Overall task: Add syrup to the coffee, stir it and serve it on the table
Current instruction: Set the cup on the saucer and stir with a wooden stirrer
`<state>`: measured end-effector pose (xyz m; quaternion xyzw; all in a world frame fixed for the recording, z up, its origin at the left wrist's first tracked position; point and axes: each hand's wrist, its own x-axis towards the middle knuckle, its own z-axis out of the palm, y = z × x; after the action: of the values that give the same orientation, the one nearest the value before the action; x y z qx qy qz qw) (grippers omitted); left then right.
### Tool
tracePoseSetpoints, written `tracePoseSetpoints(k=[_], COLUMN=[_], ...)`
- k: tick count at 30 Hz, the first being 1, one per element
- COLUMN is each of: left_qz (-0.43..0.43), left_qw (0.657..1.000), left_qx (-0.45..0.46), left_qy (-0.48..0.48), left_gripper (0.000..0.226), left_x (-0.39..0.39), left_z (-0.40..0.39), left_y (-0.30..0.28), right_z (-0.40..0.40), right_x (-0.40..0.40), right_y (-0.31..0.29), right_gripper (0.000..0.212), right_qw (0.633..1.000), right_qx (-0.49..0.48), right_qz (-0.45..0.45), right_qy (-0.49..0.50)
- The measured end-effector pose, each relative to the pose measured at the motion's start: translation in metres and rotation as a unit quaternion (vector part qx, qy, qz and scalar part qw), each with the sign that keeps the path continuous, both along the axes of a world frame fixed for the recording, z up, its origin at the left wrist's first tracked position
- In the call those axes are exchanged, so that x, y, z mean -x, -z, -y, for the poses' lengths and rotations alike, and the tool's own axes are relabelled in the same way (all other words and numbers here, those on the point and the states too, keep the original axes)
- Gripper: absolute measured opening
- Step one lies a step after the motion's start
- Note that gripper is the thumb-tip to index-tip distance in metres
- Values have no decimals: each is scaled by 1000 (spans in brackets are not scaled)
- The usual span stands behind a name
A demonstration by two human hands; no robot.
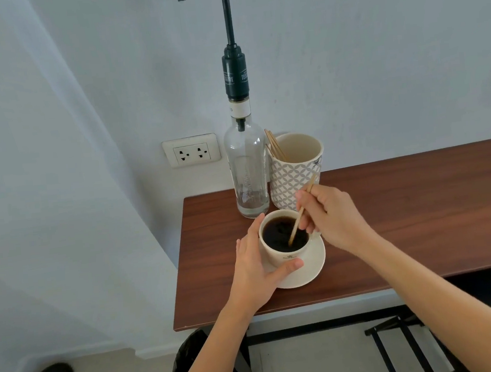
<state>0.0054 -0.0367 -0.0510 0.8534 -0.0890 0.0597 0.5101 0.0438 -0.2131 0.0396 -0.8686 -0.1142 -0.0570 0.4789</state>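
A cream coffee cup [281, 256] full of black coffee stands on a cream saucer [312, 269] near the left end of the brown table [407, 224]. My left hand [255, 271] wraps around the cup's left side, thumb across its front. My right hand [331, 216] pinches a thin wooden stir stick [297, 222] whose lower end dips into the coffee. Just behind the cup stands a clear glass syrup bottle [247, 173] with a tall black pump, nearly empty.
A patterned cream holder [296, 169] with several wooden sticks stands beside the bottle against the wall. A wall socket [191, 150] is to the left. Under the table are a black bin [195, 364] and a black rack [403, 347].
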Motion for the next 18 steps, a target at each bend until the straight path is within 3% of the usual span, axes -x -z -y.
tracePoseSetpoints(k=[3, 8, 10, 13, 15, 18], left_qz=[-1, -2, 1, 0, -1, 0], left_qw=[1000, 1000, 1000, 1000, 1000, 1000], left_qx=[-1, -2, -2, 0, -2, 0], left_qy=[2, 3, -1, -3, 1, 3], left_gripper=[90, 89, 90, 91, 91, 90], left_x=[0, 0, 0, 0, 0, 0], left_z=[0, 1, 1, 0, 0, 1], left_y=[0, -1, -2, 0, 1, -1], right_z=[-9, 10, 11, -4, -11, -2], right_x=[-2, -9, -5, 1, -1, -8], right_y=[6, -2, -3, 2, 5, -1], right_gripper=[30, 32, 33, 30, 28, 29], right_qw=[999, 993, 995, 1000, 999, 992], right_qx=[-37, 56, 60, -19, -20, 50], right_qz=[24, 89, 65, 11, 42, 108], right_qy=[29, 58, 33, -3, 8, 34])
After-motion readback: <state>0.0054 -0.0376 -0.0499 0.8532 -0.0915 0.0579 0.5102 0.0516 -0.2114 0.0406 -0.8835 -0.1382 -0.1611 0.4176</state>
